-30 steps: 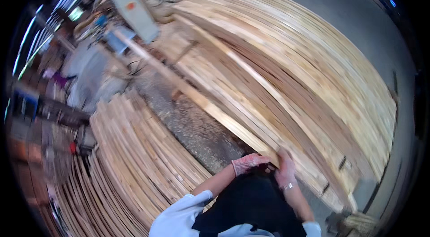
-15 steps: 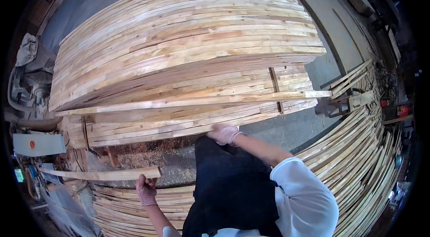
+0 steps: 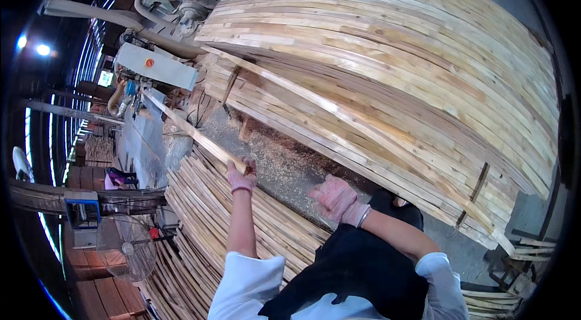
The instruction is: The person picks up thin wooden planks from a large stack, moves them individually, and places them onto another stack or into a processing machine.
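My left hand (image 3: 242, 179), in a pinkish knit glove, is closed round the near end of a long pale wooden strip (image 3: 196, 134). The strip's far end reaches a machine with a light grey cover (image 3: 163, 67) and a red button. My right hand (image 3: 340, 200), gloved alike, is held in front of my dark apron (image 3: 363, 253), fingers apart and slightly bent, with nothing seen in it. It hangs over the sawdust-strewn floor (image 3: 284, 160), between two stacks of wood.
A big stack of planed wooden strips (image 3: 387, 29) fills the upper right, with one loose strip (image 3: 351, 117) lying slantwise along its lower step. Rough strips (image 3: 200, 211) lie in a pile at my left. A caged fan (image 3: 127, 248) stands farther left. Another person (image 3: 118, 179) is in the distance.
My view has swung left toward the machine. The right hand has come away from near the stack's edge, toward the left hand. My left hand still holds the strip.
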Available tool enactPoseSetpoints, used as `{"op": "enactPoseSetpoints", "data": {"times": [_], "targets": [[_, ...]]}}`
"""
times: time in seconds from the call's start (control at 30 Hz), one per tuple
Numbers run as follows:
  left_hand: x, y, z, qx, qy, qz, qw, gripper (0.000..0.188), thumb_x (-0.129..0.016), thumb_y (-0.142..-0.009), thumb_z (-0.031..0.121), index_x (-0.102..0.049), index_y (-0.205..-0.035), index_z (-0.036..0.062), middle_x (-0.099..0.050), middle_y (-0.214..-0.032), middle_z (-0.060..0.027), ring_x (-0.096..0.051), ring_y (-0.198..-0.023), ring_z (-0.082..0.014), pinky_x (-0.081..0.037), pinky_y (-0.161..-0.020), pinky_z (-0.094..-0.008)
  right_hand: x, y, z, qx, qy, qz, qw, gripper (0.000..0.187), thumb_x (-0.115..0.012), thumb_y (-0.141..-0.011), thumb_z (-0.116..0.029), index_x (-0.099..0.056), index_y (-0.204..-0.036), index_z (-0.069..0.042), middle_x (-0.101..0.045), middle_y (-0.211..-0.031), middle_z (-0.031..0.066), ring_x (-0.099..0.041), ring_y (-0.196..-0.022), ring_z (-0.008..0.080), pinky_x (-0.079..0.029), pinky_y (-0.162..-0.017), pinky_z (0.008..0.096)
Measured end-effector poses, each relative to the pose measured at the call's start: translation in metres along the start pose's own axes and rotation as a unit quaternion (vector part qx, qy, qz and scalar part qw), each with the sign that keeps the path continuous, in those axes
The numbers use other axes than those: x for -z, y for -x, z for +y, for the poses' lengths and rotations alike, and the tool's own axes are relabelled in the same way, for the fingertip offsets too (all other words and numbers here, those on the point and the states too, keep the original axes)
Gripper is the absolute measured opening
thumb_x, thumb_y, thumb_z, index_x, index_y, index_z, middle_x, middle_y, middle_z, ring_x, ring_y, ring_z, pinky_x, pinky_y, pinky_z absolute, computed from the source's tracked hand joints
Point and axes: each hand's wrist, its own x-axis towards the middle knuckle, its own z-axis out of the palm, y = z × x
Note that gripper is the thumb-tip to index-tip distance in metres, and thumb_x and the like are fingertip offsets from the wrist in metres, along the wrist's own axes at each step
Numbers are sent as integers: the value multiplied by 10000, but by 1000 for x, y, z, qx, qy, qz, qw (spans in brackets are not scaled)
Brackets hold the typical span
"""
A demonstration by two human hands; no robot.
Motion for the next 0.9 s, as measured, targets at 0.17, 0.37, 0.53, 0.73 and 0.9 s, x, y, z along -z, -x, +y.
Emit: {"op": "enactPoseSetpoints", "data": {"times": [0.17,0.37,0.53,0.73,0.9], "targets": [[-31,-46,30,-48,17,242,969,473,-532,-849,535,-517,-1091,129,-566,-969,-101,-570,-783,-245,-532,-607,-366,-12,54,24,-192,26,-27,981,325,-629,-761,-314,-598,-1000,-97,-633,-873,133,-610,-836,310,-479,-751,426],[25,-14,-51,24,-133,151,979,491,-472,-900,577,-541,-793,103,-532,-694,-37,-522,-669,-183,-499,-664,-329,-5,232,84,-591,174,1,788,500,-626,-773,-412,-559,-1161,-104,-626,-1057,153,-613,-949,321,-479,-827,414],[133,79,-170,300,-118,272,907,395,-435,-913,480,-465,-749,121,-506,-648,-71,-504,-550,-196,-466,-509,-327,68,318,105,-733,183,15,655,539,-623,-805,-370,-530,-1241,-67,-582,-1167,141,-552,-1075,305,-429,-938,415],[69,185,-235,316,-182,351,862,273,-466,-925,373,-454,-850,111,-512,-740,-87,-492,-613,-218,-442,-550,-341,39,415,183,-747,266,-219,569,470,-655,-799,-227,-517,-1238,-128,-602,-1154,73,-570,-1094,199,-416,-909,339],[88,161,-246,351,-152,46,923,280,-483,-918,322,-379,-769,109,-400,-675,-48,-446,-607,-192,-422,-548,-314,42,402,195,-703,272,-256,605,441,-654,-803,-325,-560,-1187,-128,-664,-1033,22,-631,-987,184,-449,-853,339]]}}
